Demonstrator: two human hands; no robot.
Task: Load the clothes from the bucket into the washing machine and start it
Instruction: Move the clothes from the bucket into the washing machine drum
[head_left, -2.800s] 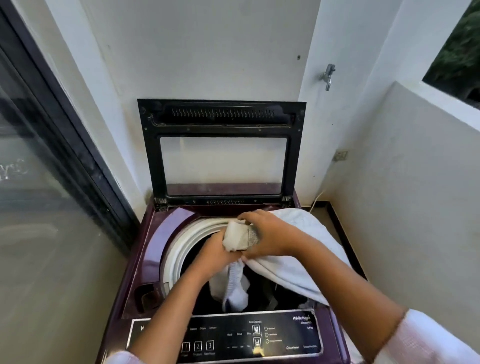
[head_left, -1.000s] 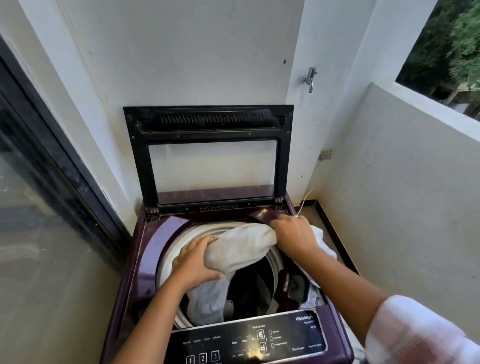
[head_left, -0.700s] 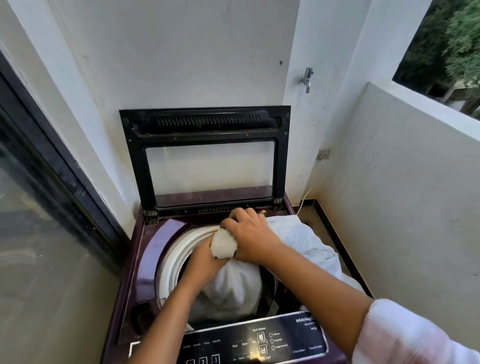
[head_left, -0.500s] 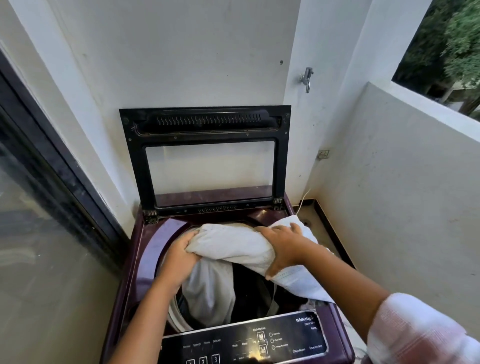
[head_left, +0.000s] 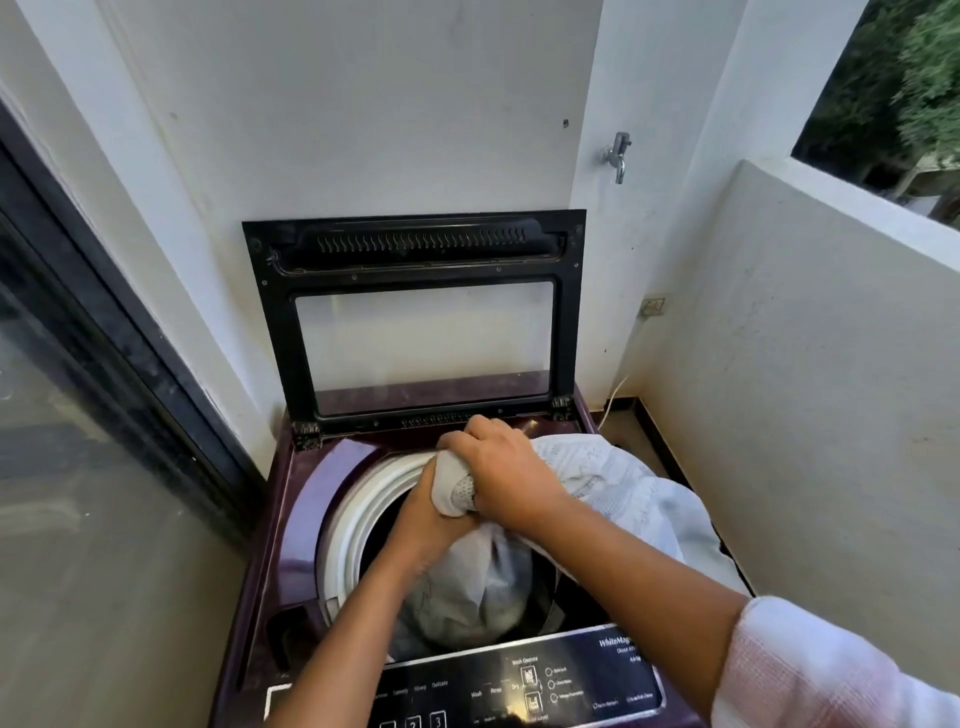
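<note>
A maroon top-loading washing machine (head_left: 306, 499) stands below me with its black glass lid (head_left: 415, 244) raised against the wall. A long white cloth (head_left: 623, 483) trails from the right side of the machine over the rim into the white-ringed drum (head_left: 358, 514). My right hand (head_left: 504, 467) grips a bunched part of the cloth over the drum's far rim. My left hand (head_left: 431, 514) sits just under it, gripping the same bunch, and more cloth hangs below into the drum. The bucket is out of view.
The black control panel (head_left: 524, 686) runs along the machine's near edge. A glass sliding door (head_left: 93, 426) is on the left. A low white parapet wall (head_left: 810, 364) closes the right side. A tap (head_left: 618, 156) and a socket (head_left: 653, 306) are on the wall.
Half a second ago my hands were apart with the cloth stretched between them; now they have come together at the drum's far rim, and more cloth lies in the drum.
</note>
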